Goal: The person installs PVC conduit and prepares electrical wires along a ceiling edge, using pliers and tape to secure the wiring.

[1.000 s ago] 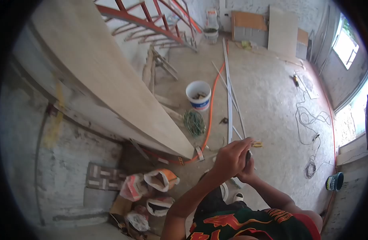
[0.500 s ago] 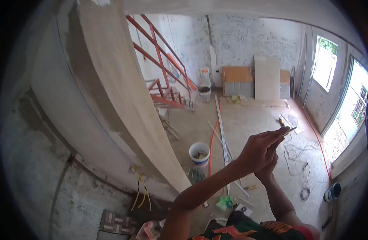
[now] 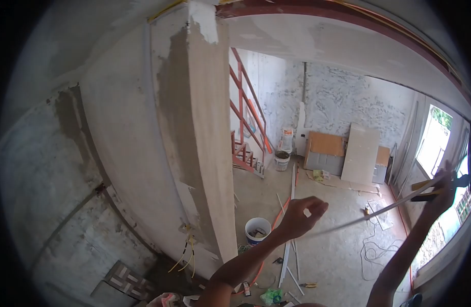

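Note:
My left hand (image 3: 303,219) is raised in mid-view, thumb and fingertips pinched into a loop; I cannot tell whether something small sits between them. My right hand (image 3: 441,193) is up at the far right, by the window, with its fingers closed. From it juts a yellow-and-black tool (image 3: 423,191), its two prongs or handles spread apart. A long, thin pale strip (image 3: 381,211) runs from that hand down to the left, its far end blurring out below my left hand.
A plastered column (image 3: 210,138) stands close on the left. On the floor lie a white bucket (image 3: 258,225), long strips (image 3: 285,263), a cable (image 3: 369,250) and a green bag (image 3: 271,295). Boards (image 3: 360,153) lean at the back wall, near red stairs (image 3: 240,110).
My hands, together before, are now apart. The right has moved up and right, with the strip and yellow-and-black tool now visible; the left has shifted left. The view has tilted upward.

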A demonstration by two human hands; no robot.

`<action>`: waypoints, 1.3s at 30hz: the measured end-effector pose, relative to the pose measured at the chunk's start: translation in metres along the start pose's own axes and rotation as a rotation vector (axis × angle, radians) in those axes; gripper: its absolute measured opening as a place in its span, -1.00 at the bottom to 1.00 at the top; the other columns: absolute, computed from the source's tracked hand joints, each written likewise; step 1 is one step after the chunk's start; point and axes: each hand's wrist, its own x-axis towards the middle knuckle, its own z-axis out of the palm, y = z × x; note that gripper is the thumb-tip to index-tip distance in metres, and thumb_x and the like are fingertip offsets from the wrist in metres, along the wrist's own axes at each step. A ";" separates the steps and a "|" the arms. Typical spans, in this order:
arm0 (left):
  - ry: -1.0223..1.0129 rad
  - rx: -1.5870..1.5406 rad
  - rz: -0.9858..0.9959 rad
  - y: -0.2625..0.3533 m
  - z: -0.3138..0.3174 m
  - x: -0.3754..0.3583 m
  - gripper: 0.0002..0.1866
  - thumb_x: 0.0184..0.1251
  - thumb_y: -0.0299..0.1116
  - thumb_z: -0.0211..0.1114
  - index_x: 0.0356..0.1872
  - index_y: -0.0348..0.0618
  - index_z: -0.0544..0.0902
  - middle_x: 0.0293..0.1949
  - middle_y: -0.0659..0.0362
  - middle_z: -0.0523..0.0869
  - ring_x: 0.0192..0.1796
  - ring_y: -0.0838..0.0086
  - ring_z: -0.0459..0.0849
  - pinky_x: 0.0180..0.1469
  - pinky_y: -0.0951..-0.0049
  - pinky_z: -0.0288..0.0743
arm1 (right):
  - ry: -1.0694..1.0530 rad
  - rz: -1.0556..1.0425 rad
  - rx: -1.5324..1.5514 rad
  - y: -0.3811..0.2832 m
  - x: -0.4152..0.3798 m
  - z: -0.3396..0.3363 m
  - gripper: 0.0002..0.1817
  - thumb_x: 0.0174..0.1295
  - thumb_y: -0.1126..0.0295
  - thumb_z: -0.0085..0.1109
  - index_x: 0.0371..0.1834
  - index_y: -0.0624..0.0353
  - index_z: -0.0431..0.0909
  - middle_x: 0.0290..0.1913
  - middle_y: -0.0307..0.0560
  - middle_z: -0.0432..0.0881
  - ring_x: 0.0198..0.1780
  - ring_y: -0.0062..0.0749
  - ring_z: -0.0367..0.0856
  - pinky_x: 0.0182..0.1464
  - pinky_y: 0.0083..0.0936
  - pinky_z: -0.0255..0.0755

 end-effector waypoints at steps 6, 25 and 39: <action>0.456 0.451 0.685 0.023 -0.022 0.026 -0.95 0.14 -0.45 0.32 -0.43 -0.17 0.63 -0.44 0.16 0.69 -0.35 0.40 0.66 -0.24 0.38 0.49 | -0.032 -0.452 -0.685 0.070 0.107 -0.100 -0.60 0.45 0.34 -0.23 0.22 0.36 0.38 -0.06 0.12 0.61 -0.01 -0.30 0.61 0.09 -0.43 0.55; 0.419 -0.879 0.562 0.167 -0.127 0.196 -0.71 0.36 -0.40 0.22 0.02 -0.32 0.49 -0.12 0.08 0.60 -0.08 0.36 0.63 0.06 0.31 0.60 | -0.116 -0.718 -0.906 0.082 0.223 -0.097 -0.66 0.32 0.31 0.07 0.02 0.35 0.51 -0.14 0.08 0.65 -0.13 -0.34 0.66 -0.09 -0.49 0.57; 0.417 -0.934 1.122 0.179 -0.184 0.262 -0.78 0.28 -0.39 0.33 -0.12 -0.25 0.60 -0.28 0.21 0.66 -0.20 0.50 0.66 -0.03 0.51 0.61 | -0.177 -0.317 -0.322 0.114 0.290 -0.088 -0.72 0.34 0.43 0.08 -0.12 0.53 0.47 -0.17 0.18 0.60 -0.05 -0.33 0.61 0.02 -0.49 0.53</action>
